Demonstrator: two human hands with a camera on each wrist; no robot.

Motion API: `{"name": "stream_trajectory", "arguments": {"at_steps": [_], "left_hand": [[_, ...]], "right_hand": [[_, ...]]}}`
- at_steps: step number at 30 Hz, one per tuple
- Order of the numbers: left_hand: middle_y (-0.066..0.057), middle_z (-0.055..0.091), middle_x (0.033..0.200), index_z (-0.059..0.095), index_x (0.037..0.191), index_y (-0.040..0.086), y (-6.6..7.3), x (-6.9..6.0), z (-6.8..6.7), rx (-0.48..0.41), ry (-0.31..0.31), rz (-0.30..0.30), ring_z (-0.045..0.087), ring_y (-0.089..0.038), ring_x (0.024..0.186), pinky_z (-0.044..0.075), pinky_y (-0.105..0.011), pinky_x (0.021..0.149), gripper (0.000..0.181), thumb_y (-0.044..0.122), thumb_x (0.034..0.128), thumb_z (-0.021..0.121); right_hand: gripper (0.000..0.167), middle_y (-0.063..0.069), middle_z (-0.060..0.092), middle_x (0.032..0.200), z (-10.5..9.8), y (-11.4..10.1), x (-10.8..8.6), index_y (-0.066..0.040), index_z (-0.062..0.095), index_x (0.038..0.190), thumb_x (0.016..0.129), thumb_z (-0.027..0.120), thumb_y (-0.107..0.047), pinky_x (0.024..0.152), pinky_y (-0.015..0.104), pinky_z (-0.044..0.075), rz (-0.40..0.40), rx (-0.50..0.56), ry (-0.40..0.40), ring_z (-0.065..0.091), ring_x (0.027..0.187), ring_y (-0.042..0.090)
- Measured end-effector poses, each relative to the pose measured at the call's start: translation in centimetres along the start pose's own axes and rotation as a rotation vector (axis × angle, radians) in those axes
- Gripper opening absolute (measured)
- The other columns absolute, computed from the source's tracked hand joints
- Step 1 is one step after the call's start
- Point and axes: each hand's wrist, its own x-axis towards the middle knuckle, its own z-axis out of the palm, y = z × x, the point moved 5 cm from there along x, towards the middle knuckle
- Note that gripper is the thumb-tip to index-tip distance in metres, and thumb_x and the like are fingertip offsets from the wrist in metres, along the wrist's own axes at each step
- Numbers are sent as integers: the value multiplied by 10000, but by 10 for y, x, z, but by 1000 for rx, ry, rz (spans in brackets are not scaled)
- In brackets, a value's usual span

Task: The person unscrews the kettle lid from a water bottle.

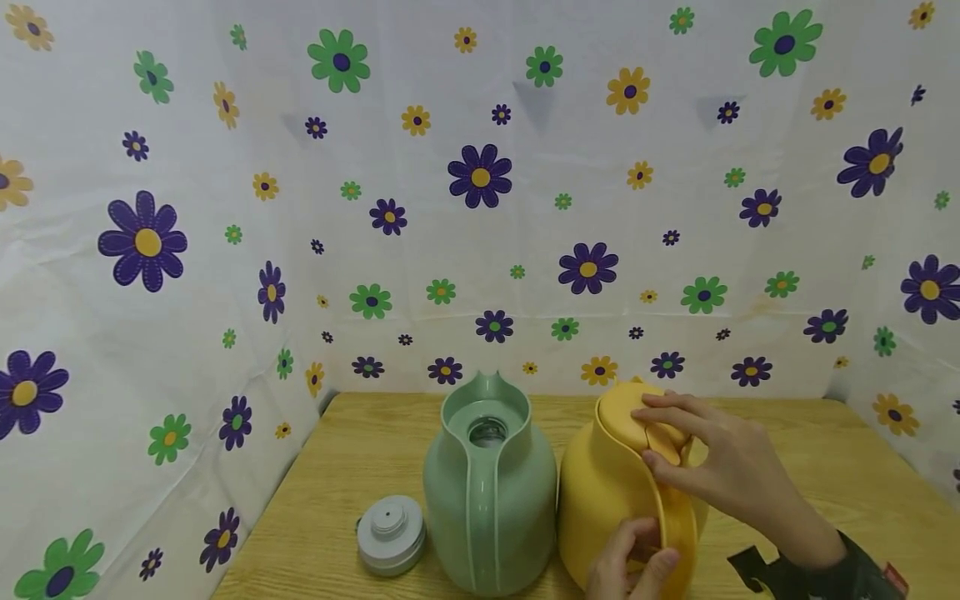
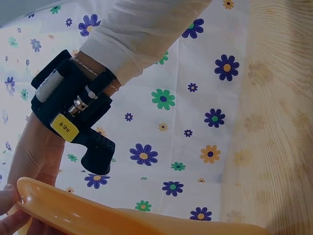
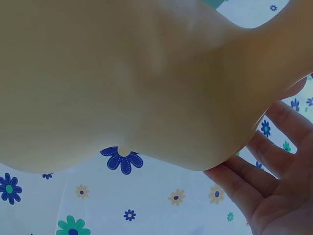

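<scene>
A yellow thermos jug (image 1: 600, 500) stands on the table, its yellow lid (image 1: 624, 414) seated at the mouth. My right hand (image 1: 727, 458) is at the lid, fingertips on its top and thumb against the lever at its rear. In the right wrist view, right-hand fingers (image 3: 239, 181) touch a yellow rounded edge. Low on the jug, my left hand (image 1: 626, 562) grips the handle (image 1: 678, 533), its fingers curled behind it. The yellow handle (image 2: 73, 210) also shows large in the left wrist view.
A green thermos jug (image 1: 491, 500) stands close against the yellow one's left, its mouth uncovered and inner liner visible. To its left a round grey-green stopper (image 1: 390, 537) lies on the wooden table (image 1: 300, 500). Flower-patterned cloth (image 1: 420, 250) hangs behind and at both sides.
</scene>
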Motion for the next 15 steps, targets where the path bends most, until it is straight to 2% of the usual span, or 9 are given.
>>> {"name": "stream_trajectory", "arguments": {"at_steps": [3, 5, 8, 11, 13, 15], "left_hand": [[134, 578, 875, 620, 1022, 60, 0, 0, -1, 12, 4, 6, 565, -22, 759, 482, -196, 617, 245, 271, 900, 605], [134, 576, 874, 619, 1023, 55, 0, -1, -1, 17, 3, 10, 564, -22, 761, 482, -197, 617, 250, 272, 900, 604], [133, 575, 878, 617, 1025, 48, 0, -1, -1, 25, 2, 27, 560, -18, 761, 484, -202, 615, 252, 267, 903, 601], [128, 579, 886, 615, 1024, 38, 1, -1, -2, 29, 6, 56, 555, -12, 760, 486, -203, 609, 244, 250, 904, 601], [121, 583, 895, 612, 1029, 33, 1, -1, -1, 18, 2, 62, 556, -13, 763, 487, -200, 612, 243, 241, 904, 602], [116, 583, 898, 609, 1033, 35, 1, -1, 0, -2, -6, 46, 557, -17, 769, 486, -197, 621, 241, 238, 902, 605]], "right_hand": [[396, 46, 615, 1138, 0, 2, 0, -180, 679, 1072, 688, 773, -174, 358, 155, 236, -22, 25, -6, 269, 436, -36], [397, 40, 617, 1132, 0, 4, 0, -175, 679, 1077, 692, 777, -178, 368, 136, 237, -47, 49, -9, 411, 488, -10], [414, 11, 615, 1138, -1, 10, 0, -175, 673, 1094, 696, 787, -152, 480, 80, 342, -89, 107, -25, 607, 771, 116], [446, 12, 602, 1167, 1, 19, 0, -162, 660, 1115, 696, 787, -75, 745, 94, 416, -133, 196, -66, 539, 1095, 194], [473, 33, 584, 1200, 2, 25, -1, -141, 648, 1131, 697, 763, 8, 902, 164, 374, -146, 293, -116, 466, 1186, 185], [481, 55, 569, 1222, 4, 31, 0, -128, 643, 1137, 704, 738, 57, 944, 189, 341, -146, 372, -159, 420, 1230, 180]]}}
